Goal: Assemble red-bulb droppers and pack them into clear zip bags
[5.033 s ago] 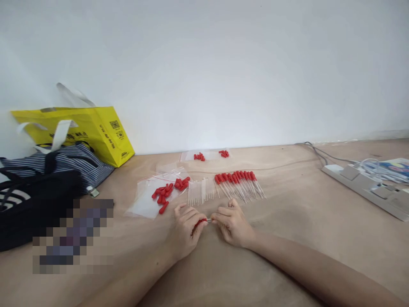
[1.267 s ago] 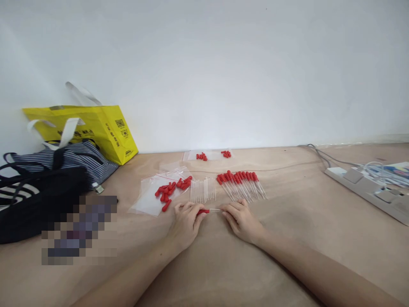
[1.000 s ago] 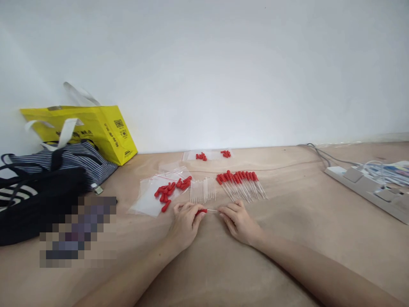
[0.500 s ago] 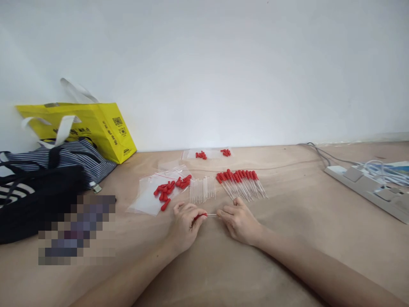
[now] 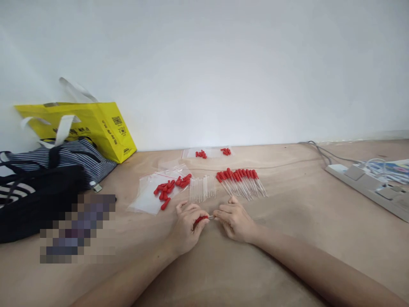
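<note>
My left hand point(image 5: 188, 226) is closed around a red rubber dropper bulb point(image 5: 200, 219), partly hidden by the fingers. A thin clear dropper tube point(image 5: 211, 217) runs from the bulb's mouth to my right hand point(image 5: 234, 221), whose fingertips pinch it. Only a short stretch of the tube shows between the hands. Just beyond them lies a row of loose clear tubes point(image 5: 203, 189). To the right of these are several droppers point(image 5: 244, 183), each a tube with a red bulb on its end. Loose red bulbs point(image 5: 164, 189) lie on plastic zip bags point(image 5: 145, 196) at the left.
Near the wall, another clear bag point(image 5: 211, 153) holds more red bulbs and tubes. A yellow shopping bag point(image 5: 118, 132), a striped bag point(image 5: 92, 160) and a black bag point(image 5: 60, 183) stand at the left. At the right is a power strip point(image 5: 361, 185) with cables.
My right hand has moved slightly left, toward my left hand. Less of the tube shows between them. The laid-out tubes, bulbs and droppers have stayed put.
</note>
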Demonstrator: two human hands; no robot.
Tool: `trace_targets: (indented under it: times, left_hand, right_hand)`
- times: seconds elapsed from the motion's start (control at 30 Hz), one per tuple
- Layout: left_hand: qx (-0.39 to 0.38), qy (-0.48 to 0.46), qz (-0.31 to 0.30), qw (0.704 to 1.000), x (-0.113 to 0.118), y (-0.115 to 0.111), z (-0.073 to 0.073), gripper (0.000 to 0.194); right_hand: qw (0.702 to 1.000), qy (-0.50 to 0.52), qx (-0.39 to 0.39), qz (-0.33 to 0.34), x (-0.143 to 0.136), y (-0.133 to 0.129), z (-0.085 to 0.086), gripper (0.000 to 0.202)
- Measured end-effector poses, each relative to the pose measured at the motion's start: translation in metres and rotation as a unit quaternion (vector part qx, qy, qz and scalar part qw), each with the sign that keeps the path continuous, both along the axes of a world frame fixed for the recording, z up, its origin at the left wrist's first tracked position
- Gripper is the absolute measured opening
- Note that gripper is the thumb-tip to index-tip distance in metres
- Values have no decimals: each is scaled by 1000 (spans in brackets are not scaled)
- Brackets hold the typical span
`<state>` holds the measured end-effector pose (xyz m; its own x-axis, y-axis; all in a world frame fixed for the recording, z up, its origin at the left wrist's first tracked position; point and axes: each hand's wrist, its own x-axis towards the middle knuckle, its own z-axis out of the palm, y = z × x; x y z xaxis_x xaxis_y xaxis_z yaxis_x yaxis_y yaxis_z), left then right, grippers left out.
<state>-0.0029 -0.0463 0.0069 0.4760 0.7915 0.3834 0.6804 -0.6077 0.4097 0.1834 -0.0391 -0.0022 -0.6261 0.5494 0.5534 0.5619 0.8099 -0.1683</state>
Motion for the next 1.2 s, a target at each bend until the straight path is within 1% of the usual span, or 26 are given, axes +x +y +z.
trace_targets:
  times: [0.17, 0.3, 0.43, 0.57, 0.63, 0.7, 0.77, 0.8, 0.87, 0.93, 0.97, 1.07, 1.2]
  left_hand:
    - [-7, -8, 20, 1000, 1, 1, 1, 17]
    - [14, -2, 28, 1000, -1, 2, 2, 16]
    - [28, -3, 52, 998, -1, 1, 2, 17]
    - [13, 4, 43, 999, 1, 0, 2, 20]
    - [13, 10, 43, 999, -1, 2, 2, 18]
    - [30, 10, 62, 998, -5, 5, 2, 20]
    - [53, 0, 103, 993, -12, 12, 2, 32]
    - [61, -7, 129, 990, -15, 15, 2, 36]
    - [63, -21, 180, 981, -22, 23, 1, 35]
    - [56, -33, 215, 974, -28, 29, 0, 32]
    - [51, -36, 224, 973, -29, 31, -1, 32]
    - [46, -34, 225, 973, -30, 33, -2, 31]
    - [46, -28, 222, 974, -29, 31, -2, 28]
  right_hand:
    - [1000, 4, -7, -16, 1, 1, 0, 25]
    - [999, 14, -1, -32, 3, 1, -3, 24]
    - [999, 15, -10, -50, 0, -3, -5, 26]
    - [999, 0, -22, -40, 0, -5, -1, 25]
    - [999, -7, -12, -51, 2, -3, 2, 22]
    - [996, -1, -9, -94, 8, 2, 3, 19]
    - [985, 29, -32, -170, 16, 12, 3, 19]
    - [973, 50, -51, -218, 20, 19, 2, 20]
    - [940, 88, -82, -319, 28, 33, 1, 22]
    - [906, 111, -96, -397, 33, 47, 1, 23]
    - [892, 118, -100, -425, 34, 52, 1, 24]
    - [864, 121, -117, -475, 32, 64, 3, 23]
    - [854, 95, -137, -493, 24, 68, 3, 21]
